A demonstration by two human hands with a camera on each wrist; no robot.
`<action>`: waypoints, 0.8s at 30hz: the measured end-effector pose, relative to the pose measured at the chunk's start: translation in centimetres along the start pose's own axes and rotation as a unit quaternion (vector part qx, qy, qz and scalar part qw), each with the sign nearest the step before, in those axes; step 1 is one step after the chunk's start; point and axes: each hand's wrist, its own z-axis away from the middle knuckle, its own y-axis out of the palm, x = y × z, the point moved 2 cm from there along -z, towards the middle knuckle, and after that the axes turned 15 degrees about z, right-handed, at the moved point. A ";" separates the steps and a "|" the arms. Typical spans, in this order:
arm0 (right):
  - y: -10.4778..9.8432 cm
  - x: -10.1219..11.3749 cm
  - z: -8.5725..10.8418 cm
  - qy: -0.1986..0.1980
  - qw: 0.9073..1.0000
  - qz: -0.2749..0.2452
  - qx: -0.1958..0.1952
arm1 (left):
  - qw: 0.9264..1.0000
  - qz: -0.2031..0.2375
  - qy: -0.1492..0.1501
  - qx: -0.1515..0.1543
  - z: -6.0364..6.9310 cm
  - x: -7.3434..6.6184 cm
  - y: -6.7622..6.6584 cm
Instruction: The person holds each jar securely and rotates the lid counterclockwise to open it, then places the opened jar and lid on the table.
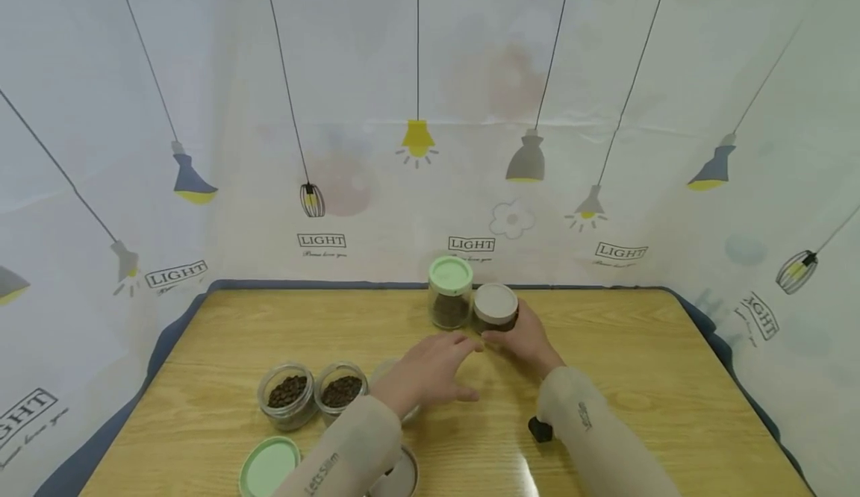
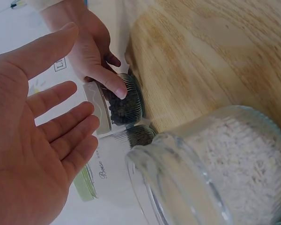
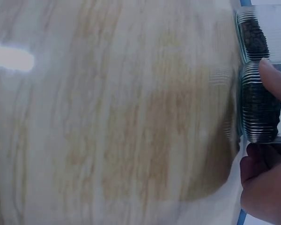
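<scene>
At the back of the table, my right hand (image 1: 531, 340) grips a ribbed glass jar (image 3: 260, 105) with a whitish lid (image 1: 496, 303) and dark contents. Thumb and fingers lie on opposite sides of it. Close beside this jar, on its left, stands a taller jar with a green lid (image 1: 451, 276), holding something dark. My left hand (image 1: 433, 370) hovers nearer to me with its fingers spread and nothing in them. Below that hand, an open jar of white grains (image 2: 246, 164) shows in the left wrist view; the left arm mostly hides it in the head view.
Two open jars of dark brown beans, one left (image 1: 287, 394) and one right (image 1: 341, 392), stand at the left. Nearer me lie a green lid (image 1: 269, 469) and a pale lid (image 1: 401, 478), partly behind my left sleeve. A printed curtain (image 1: 416, 206) hangs behind the table (image 1: 605, 348).
</scene>
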 end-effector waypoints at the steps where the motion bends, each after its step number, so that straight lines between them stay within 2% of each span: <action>1: 0.0 0.0 0.0 0.006 1.000 0.001 -0.002 | 1.000 0.002 -0.001 0.002 0.0 0.0 0.0; 13: 0.4 0.1 -0.3 0.043 0.999 0.015 -0.013 | 1.000 0.004 0.006 -0.006 -0.1 -0.1 0.2; 24: 0.2 0.2 0.4 0.030 0.999 0.024 -0.019 | 0.999 -0.014 0.018 -0.027 0.3 -0.5 -0.3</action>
